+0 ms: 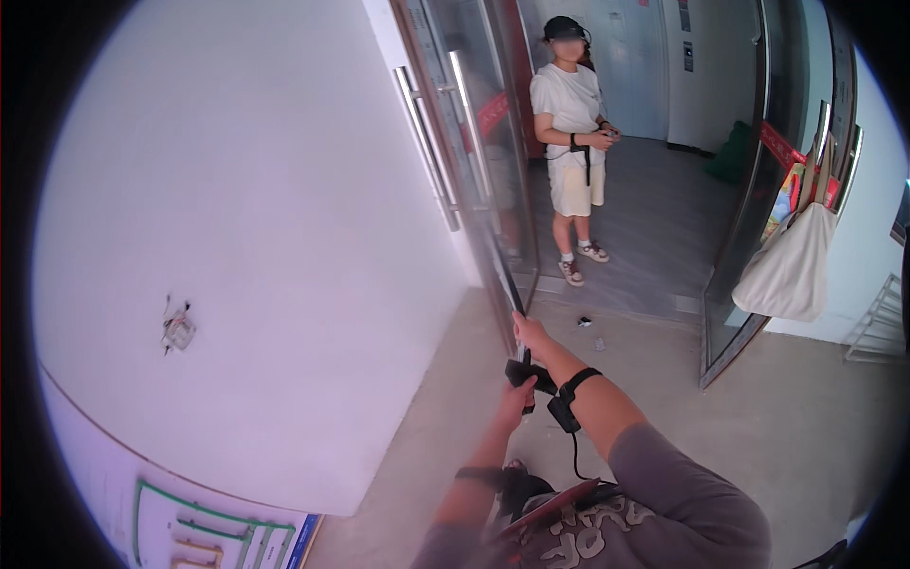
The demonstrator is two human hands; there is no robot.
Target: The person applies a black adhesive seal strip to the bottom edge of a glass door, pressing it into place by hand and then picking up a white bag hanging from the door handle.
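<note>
Black-handled long tool [520, 371]; forearm straps [580, 379], black; wearer's shirt [687, 486], dark grey with pale lettering. Co-worker's cap [563, 27], black; T-shirt [569, 100], white; shorts [573, 192], cream; shoes [572, 273], brownish red and white. Wall [227, 199], white; door handles [473, 128], silver; door stickers [781, 144], red with pale characters; hanging bag [789, 264], off-white; bundle [730, 154], deep green; inner floor [654, 209], grey; outer floor [654, 356], beige-grey; wall board [220, 506], white with green and tan strips and a blue edge.

Head-worn fisheye, angled forward and down

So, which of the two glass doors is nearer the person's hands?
The left glass door, beside the white wall; the right glass door, with the cream bag hanging from its handle, stands farther off.
</note>
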